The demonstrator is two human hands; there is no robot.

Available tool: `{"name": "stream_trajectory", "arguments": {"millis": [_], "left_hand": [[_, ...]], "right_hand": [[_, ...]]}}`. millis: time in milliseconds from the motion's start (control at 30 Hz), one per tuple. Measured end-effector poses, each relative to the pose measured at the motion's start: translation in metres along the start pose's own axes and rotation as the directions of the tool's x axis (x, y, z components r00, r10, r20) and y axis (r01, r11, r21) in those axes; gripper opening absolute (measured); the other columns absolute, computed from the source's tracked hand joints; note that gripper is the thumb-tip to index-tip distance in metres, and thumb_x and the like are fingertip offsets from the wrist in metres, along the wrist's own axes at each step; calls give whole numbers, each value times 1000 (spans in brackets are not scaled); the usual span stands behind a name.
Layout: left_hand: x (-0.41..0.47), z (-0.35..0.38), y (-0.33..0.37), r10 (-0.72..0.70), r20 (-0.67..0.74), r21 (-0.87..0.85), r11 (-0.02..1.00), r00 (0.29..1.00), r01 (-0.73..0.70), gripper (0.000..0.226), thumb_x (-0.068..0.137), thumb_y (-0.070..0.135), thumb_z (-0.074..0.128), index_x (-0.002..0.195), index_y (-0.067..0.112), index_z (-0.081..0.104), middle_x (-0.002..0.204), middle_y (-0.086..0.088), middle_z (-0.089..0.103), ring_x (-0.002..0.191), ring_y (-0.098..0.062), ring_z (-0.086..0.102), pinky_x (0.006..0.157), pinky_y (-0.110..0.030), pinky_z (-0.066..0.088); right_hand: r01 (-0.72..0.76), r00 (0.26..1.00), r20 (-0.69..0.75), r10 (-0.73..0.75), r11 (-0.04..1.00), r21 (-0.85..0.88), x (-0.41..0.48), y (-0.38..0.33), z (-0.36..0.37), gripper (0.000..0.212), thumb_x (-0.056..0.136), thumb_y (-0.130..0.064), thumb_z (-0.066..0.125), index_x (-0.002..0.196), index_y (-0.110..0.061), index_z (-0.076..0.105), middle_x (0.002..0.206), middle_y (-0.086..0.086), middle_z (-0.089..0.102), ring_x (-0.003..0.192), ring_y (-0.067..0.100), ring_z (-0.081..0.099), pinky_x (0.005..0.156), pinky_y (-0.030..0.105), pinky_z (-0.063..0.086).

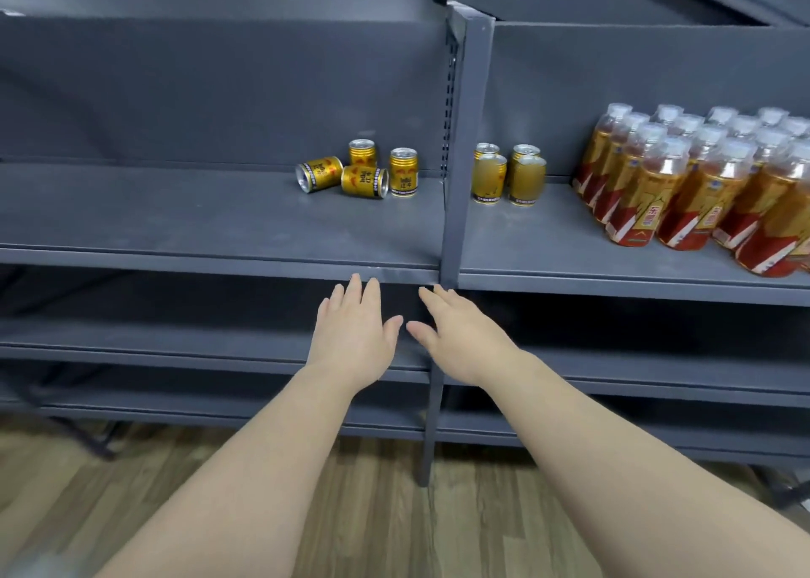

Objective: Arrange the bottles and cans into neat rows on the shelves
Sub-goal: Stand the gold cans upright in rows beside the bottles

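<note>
Several gold cans sit at the back of the left shelf (175, 222). Two lie on their sides (319, 174) (364, 181), and two stand upright (362, 152) (403, 171). On the right shelf (548, 248), several more gold cans (508, 175) stand in a tidy block. Further right, amber tea bottles (701, 187) with white caps stand in rows. My left hand (355, 336) and my right hand (460, 336) reach forward, palms down, fingers straight, just below the shelf's front edge. Neither holds anything.
A grey upright post (456, 161) divides the two shelf bays. Lower grey shelves (175, 336) run beneath. Wooden floor (372, 512) lies below. The shelf's back panel rises behind the cans.
</note>
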State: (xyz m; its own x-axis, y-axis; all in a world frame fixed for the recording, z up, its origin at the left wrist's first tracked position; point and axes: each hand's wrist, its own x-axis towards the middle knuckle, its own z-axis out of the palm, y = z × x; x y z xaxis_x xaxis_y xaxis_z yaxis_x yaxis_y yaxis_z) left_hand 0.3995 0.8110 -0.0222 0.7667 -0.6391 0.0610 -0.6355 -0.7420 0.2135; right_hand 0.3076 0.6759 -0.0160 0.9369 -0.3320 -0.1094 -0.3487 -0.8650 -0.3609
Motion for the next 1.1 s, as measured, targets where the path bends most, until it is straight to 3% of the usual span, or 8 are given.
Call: {"name": "stream_trajectory", "arguments": {"millis": [200,533,867,1100], "left_hand": [[37,-17,-49,-1,-41,13,1000,999,2,66,105,47,35,157,12,17,166,-12,12,152,-31,12,123,-42,15],[136,-38,-134,38,-25,-30,999,999,-38,65,105,46,36,157,13,17,166,-11,13,152,-32,14,124,-44,16],[214,-28,-163,43,44,-63,997,998,-40,67,105,47,33,159,16,10,167,-10,5,154,-31,7,125,-43,12],[282,-36,-167,3,12,-13,1000,1000,-2,67,105,48,35,159,17,10,167,-9,5,154,-31,6,125,-43,10]], "right_hand": [[14,1000,-1,-14,1000,4,54,-36,0,67,105,-49,35,160,-19,10,168,5,5,155,22,3,123,38,11],[-116,989,-90,114,993,-20,163,-81,-4,66,106,-47,36,160,-19,10,168,6,8,154,25,6,122,39,16],[-190,978,-100,181,977,-94,243,-75,-10,68,104,-48,39,160,-21,10,168,7,6,154,28,4,123,43,18],[-128,985,-130,116,988,-83,314,-60,-24,71,104,-48,42,160,-20,8,168,7,0,154,27,-3,123,42,14]]}}
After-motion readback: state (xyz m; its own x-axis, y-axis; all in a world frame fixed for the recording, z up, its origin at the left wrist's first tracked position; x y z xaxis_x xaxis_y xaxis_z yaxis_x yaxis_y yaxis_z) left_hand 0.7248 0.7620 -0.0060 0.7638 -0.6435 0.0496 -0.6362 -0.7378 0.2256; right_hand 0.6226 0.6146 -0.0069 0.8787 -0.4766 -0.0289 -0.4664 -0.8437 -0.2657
